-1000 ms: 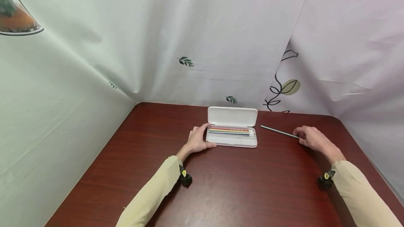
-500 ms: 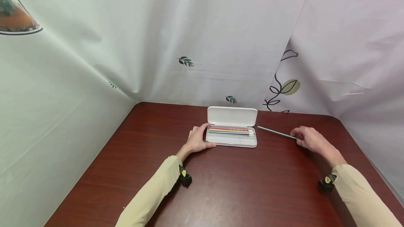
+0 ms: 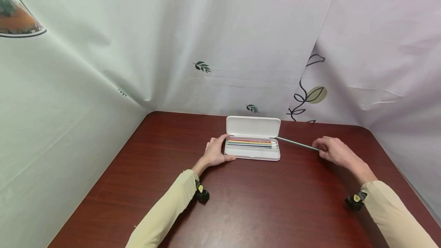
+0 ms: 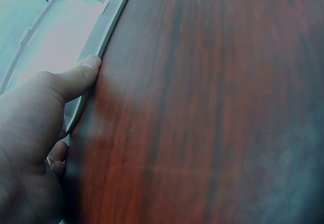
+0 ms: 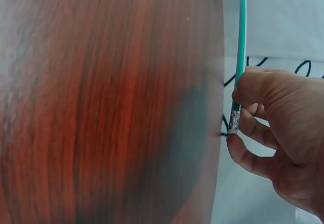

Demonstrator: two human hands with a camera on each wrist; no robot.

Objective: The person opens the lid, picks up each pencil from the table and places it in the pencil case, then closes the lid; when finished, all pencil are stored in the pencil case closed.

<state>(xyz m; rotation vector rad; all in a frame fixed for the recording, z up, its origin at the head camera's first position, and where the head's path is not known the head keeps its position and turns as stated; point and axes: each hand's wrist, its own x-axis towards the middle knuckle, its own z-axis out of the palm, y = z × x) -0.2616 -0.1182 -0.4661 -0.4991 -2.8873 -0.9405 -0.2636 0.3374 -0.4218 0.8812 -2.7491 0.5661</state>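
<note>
An open white pencil case (image 3: 246, 154) lies near the back of the table, its lid (image 3: 253, 127) tipped up behind it. Several coloured pencils (image 3: 251, 143) lie side by side in its rear part. My left hand (image 3: 215, 153) grips the case's left end, thumb along the front edge and fingers around the back corner. To the right, my right hand (image 3: 335, 150) pinches a green pencil (image 5: 241, 36) near its eraser end (image 5: 233, 122), as the right wrist view shows. The pencil's far tip reaches the case's right rear corner, overlapping it in the head view.
A dark reddish-brown wooden table (image 3: 268, 202) spreads out in front of the case. White cloth (image 3: 262, 49) with printed plants hangs behind the table and along both sides.
My right hand has moved a little to the left with the green pencil, bringing its tip to the case. The left hand and the case stay where they were.
</note>
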